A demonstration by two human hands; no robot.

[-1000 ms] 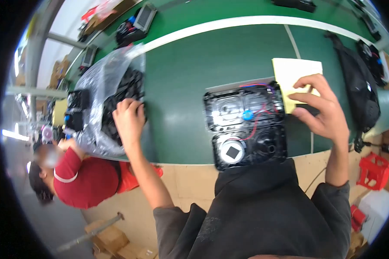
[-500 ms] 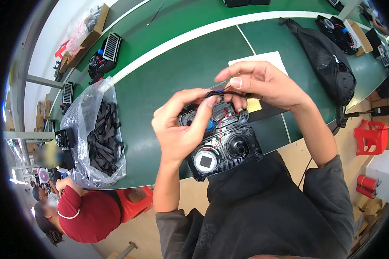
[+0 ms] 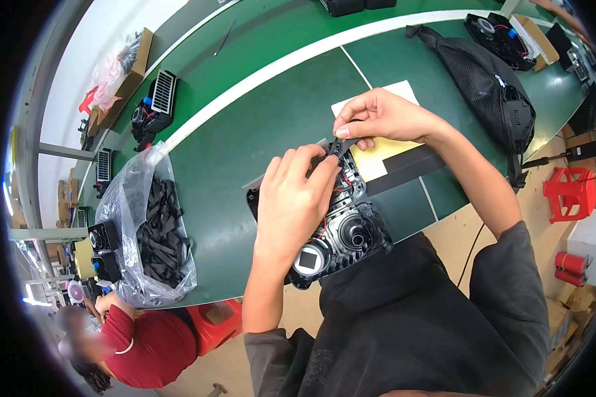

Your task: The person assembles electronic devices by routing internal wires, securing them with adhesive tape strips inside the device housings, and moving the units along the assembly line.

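An open black device housing (image 3: 371, 233) rests at the table's near edge, with a round silver speaker (image 3: 308, 261), a ringed round part and thin red wires inside. My left hand (image 3: 290, 195) lies over its upper half, thumb and fingers closed at the end of a short black strap (image 3: 343, 147) by the housing's far edge. My right hand (image 3: 387, 119) pinches the strap's other end between thumb and forefinger. The left hand covers much of the upper half, so the exact grip there is partly hidden.
A clear plastic bag (image 3: 120, 228) of black straps (image 3: 162, 231) stands at left. White and yellow sheets (image 3: 372, 162) lie beside the housing. A black mesh bag (image 3: 477, 86) is at right. Solar-panel devices (image 3: 162, 92) stand behind; a person in red (image 3: 155, 347) sits at left.
Both hands have come down closer to the housing's upper half with the strap. The left hand has turned palm down over the housing. The camera view has shifted slightly.
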